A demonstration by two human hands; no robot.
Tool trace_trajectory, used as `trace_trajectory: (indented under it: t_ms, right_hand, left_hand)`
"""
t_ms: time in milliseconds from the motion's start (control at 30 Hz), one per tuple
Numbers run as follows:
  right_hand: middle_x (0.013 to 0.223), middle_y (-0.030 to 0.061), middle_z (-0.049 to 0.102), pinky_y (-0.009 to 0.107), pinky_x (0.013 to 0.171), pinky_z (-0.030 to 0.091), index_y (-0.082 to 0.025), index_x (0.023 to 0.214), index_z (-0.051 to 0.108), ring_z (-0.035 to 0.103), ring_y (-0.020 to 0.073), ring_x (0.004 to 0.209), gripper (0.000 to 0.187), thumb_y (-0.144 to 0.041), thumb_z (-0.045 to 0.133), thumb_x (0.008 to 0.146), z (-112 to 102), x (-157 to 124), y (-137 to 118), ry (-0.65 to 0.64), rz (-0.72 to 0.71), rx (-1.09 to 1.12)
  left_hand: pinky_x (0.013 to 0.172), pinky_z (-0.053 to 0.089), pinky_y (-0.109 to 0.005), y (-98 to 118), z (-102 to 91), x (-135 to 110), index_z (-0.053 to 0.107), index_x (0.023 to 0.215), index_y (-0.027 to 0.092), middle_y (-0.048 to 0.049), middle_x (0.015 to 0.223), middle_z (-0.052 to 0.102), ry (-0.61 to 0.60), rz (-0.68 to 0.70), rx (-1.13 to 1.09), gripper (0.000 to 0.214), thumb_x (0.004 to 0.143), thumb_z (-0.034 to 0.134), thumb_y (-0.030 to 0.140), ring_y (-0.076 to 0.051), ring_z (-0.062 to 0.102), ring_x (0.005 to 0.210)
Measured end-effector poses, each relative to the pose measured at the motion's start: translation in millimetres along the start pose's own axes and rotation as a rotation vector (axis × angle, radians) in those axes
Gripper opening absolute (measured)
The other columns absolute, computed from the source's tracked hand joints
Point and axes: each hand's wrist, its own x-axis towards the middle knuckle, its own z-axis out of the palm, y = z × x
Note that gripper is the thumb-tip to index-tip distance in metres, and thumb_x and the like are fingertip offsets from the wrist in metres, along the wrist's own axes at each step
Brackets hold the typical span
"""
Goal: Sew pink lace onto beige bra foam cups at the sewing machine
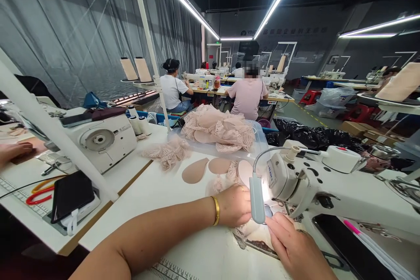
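My left hand (234,204), with a gold bracelet at the wrist, curls its fingers on a beige lace fabric piece (251,229) at the sewing machine (282,179). The grey lamp head (257,201) hides part of its fingertips. On the right side of the needle area, my right hand (290,234) has thumb and fingers pressed together at the edge of the same fabric. Just beyond my left hand lie beige cup pieces (194,171) and scraps of lace (215,185).
A clear plastic bin (260,140) heaped with beige lace garments (218,127) stands behind. A black phone (348,245) lies right of my right hand. Another machine (101,140) and a co-worker's hand (16,152) are at left. A white pole (147,43) rises nearby.
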Motion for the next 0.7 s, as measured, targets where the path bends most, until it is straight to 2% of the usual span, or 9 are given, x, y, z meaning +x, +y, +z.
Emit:
trace_trajectory:
  t_ms: [133,267,333,400,467,533,567,633,700]
  right_hand:
    - [0.096,0.0048,0.071,0.030,0.056,0.048,-0.029,0.128,0.067,0.070,0.0213,0.080,0.033,-0.025,0.042,0.107,-6,3,-1,0.015,0.036,0.066]
    - [0.093,0.0022,0.072,0.031,0.063,0.051,-0.031,0.107,0.070,0.071,0.0214,0.080,0.024,-0.034,0.046,0.107,-11,6,-13,0.031,0.133,0.254]
    - [0.088,0.0006,0.073,0.032,0.066,0.051,-0.030,0.110,0.066,0.070,0.0211,0.077,0.025,-0.041,0.044,0.108,-11,10,-30,0.037,0.244,0.346]
    - [0.081,-0.0017,0.071,0.032,0.065,0.050,-0.029,0.121,0.059,0.069,0.0214,0.073,0.030,-0.052,0.045,0.107,-10,16,-52,0.053,0.451,0.600]
    - [0.072,-0.0049,0.066,0.030,0.063,0.047,-0.028,0.131,0.050,0.068,0.0221,0.072,0.044,-0.062,0.048,0.103,-9,25,-76,0.068,0.633,0.938]
    - [0.070,-0.0067,0.063,0.029,0.062,0.044,-0.028,0.135,0.045,0.065,0.0211,0.071,0.056,-0.067,0.057,0.097,-10,31,-98,0.104,0.717,1.158]
    - [0.069,-0.0074,0.063,0.028,0.062,0.043,-0.028,0.137,0.045,0.062,0.0197,0.069,0.061,-0.067,0.063,0.094,-10,32,-108,0.137,0.740,1.213]
    - [0.070,-0.0079,0.063,0.027,0.064,0.045,-0.029,0.137,0.048,0.057,0.0171,0.066,0.067,-0.066,0.073,0.087,-10,28,-124,0.234,0.792,1.300]
    - [0.072,-0.0067,0.064,0.028,0.066,0.049,-0.030,0.137,0.053,0.057,0.0167,0.064,0.069,-0.068,0.077,0.084,-7,15,-138,0.313,0.835,1.320]
  left_hand:
    - [0.082,0.048,-0.044,-1,-0.7,4,0.062,0.082,0.018,-0.0084,0.087,0.066,-0.056,-0.091,-0.003,0.017,0.094,0.062,0.030,-0.026,0.059,0.086]
    - [0.085,0.051,-0.039,-6,-8.1,4,0.061,0.082,0.016,-0.0083,0.087,0.066,-0.124,-0.143,-0.064,0.009,0.082,0.065,0.009,-0.024,0.063,0.087]
    - [0.083,0.054,-0.036,-1,-18.0,-6,0.063,0.092,0.015,-0.0086,0.090,0.068,-0.114,-0.167,-0.081,0.016,0.081,0.063,0.004,-0.023,0.065,0.086]
    - [0.086,0.055,-0.035,17,-28.1,-26,0.064,0.106,0.015,-0.0088,0.098,0.071,-0.077,-0.176,-0.152,0.022,0.086,0.061,0.007,-0.022,0.067,0.090]
    - [0.098,0.053,-0.043,48,-32.8,-53,0.068,0.113,0.020,-0.0092,0.107,0.073,0.017,-0.211,-0.413,0.024,0.089,0.065,0.019,-0.026,0.067,0.103]
    - [0.106,0.050,-0.046,87,-29.9,-80,0.073,0.109,0.023,-0.0093,0.110,0.073,0.172,-0.406,-1.057,0.034,0.085,0.078,0.046,-0.029,0.067,0.109]
    - [0.099,0.055,-0.045,105,-26.7,-91,0.076,0.100,0.023,-0.0083,0.097,0.074,0.139,-0.511,-1.437,0.040,0.079,0.082,0.057,-0.028,0.070,0.097]
    - [0.085,0.059,-0.047,133,-21.1,-105,0.077,0.095,0.022,-0.0099,0.088,0.073,0.125,-0.598,-1.614,0.063,0.079,0.068,0.082,-0.028,0.072,0.082]
    - [0.086,0.060,-0.045,146,-21.9,-107,0.077,0.097,0.019,-0.0134,0.094,0.074,0.207,-0.701,-1.708,0.073,0.083,0.056,0.087,-0.028,0.073,0.085]
